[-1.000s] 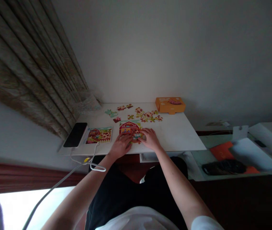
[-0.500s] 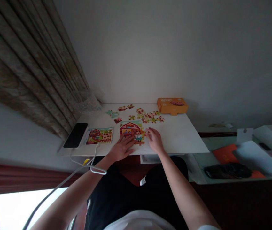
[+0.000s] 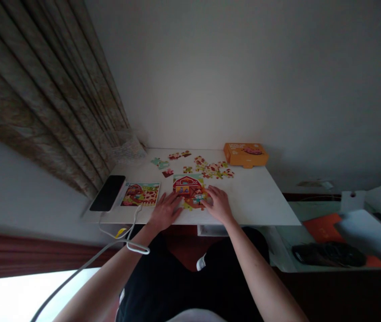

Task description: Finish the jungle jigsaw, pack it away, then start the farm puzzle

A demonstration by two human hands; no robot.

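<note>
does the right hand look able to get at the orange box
Probably yes: only bare tabletop lies between the right hand and the orange box; the loose puzzle pieces sit to the left of that path.

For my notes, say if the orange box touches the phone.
No, the orange box sits at the back edge of the desk, far from the black phone.

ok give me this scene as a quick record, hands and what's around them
left hand: flat at the lower left edge of the partly built barn jigsaw puzzle
right hand: fingers at the puzzle's lower right edge, any held piece hidden
nearby: loose puzzle pieces beyond it
rest: picture card, orange box, black smartphone, white table
</note>
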